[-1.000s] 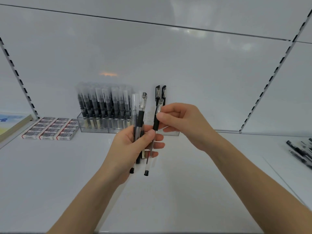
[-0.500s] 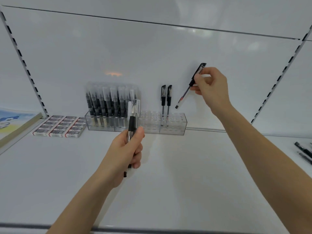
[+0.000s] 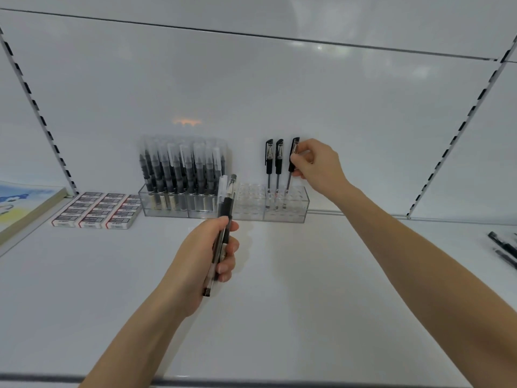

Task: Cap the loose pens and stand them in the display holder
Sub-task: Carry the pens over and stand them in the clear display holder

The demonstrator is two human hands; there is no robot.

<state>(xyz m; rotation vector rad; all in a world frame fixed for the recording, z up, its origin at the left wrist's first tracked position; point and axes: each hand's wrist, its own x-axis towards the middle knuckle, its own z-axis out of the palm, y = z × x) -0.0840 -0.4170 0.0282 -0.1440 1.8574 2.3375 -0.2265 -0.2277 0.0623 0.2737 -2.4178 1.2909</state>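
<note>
A clear display holder [image 3: 299, 211] stands at the back of the white shelf. Two capped black pens [image 3: 273, 166] stand upright in its right section. My right hand [image 3: 314, 163] pinches a third capped black pen [image 3: 293, 155] just right of them, its lower end down in the holder. My left hand [image 3: 201, 253] grips a small bundle of pens [image 3: 225, 219] upright over the middle of the shelf, in front of the holder. At least one of them has a clear cap.
A clear rack packed with several capped pens [image 3: 181, 175] adjoins the holder on the left. Boxed erasers [image 3: 98, 210] lie further left, beside a book [image 3: 25, 205]. Loose black pens [image 3: 503, 247] lie at the far right edge. Slotted uprights flank the back wall.
My right hand took one pen from the bundle, carried it up and right, then lowered it into the holder beside the two standing pens. My left hand stayed roughly in place with the rest.
</note>
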